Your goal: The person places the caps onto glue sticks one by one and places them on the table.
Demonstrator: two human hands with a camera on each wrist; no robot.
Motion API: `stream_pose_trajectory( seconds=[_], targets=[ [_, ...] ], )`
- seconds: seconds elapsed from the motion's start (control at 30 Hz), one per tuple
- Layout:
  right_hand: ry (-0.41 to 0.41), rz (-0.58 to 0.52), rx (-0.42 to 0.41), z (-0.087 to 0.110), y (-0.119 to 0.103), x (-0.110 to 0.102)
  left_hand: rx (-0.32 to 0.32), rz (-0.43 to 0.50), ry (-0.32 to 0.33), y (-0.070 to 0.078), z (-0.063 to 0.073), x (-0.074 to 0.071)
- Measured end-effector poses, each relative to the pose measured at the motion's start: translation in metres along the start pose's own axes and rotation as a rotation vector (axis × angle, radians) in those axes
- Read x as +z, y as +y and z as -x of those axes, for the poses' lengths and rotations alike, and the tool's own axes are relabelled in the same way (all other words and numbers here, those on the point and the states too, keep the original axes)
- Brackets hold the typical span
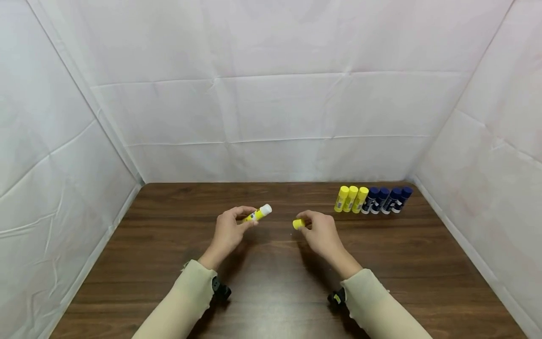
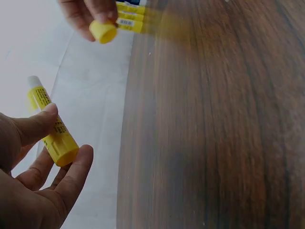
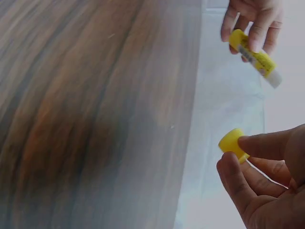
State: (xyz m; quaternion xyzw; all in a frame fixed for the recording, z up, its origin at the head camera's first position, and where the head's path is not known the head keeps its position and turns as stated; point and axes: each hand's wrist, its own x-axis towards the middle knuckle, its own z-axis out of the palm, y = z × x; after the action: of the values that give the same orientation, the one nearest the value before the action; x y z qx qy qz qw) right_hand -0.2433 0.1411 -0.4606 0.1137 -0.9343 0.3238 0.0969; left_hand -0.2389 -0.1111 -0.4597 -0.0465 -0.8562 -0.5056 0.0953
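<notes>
My left hand (image 1: 228, 231) grips a yellow glue stick (image 2: 55, 126) by its body, above the table. Its white end (image 1: 266, 209) is bare and points up and to the right. To the right, apart from it, my right hand (image 1: 321, 233) pinches a yellow cap (image 3: 233, 144) between thumb and fingertips. A gap separates cap and stick in all three views. The right wrist view also has the left hand (image 3: 257, 21) at its top, and the left wrist view has the right hand (image 2: 88, 12) with the cap.
A row of glue sticks stands at the table's back right: three yellow ones (image 1: 350, 199) beside several dark blue ones (image 1: 386, 200). White cloth walls (image 1: 271, 108) rise behind and on both sides of the brown wooden table (image 1: 271, 292).
</notes>
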Motion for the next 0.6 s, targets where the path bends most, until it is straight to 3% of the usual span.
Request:
stream_pose_trajectory(
  seconds=[0.23, 0.6],
  targets=[
    [0.046, -0.130, 0.048, 0.002, -0.010, -0.005, 0.155, -0.152, -0.018, 0.000, 0.007, 0.003],
    [0.117, -0.290, 0.129, 0.010, -0.022, 0.007, 0.305, -0.381, -0.016, 0.006, 0.020, 0.005]
  ],
)
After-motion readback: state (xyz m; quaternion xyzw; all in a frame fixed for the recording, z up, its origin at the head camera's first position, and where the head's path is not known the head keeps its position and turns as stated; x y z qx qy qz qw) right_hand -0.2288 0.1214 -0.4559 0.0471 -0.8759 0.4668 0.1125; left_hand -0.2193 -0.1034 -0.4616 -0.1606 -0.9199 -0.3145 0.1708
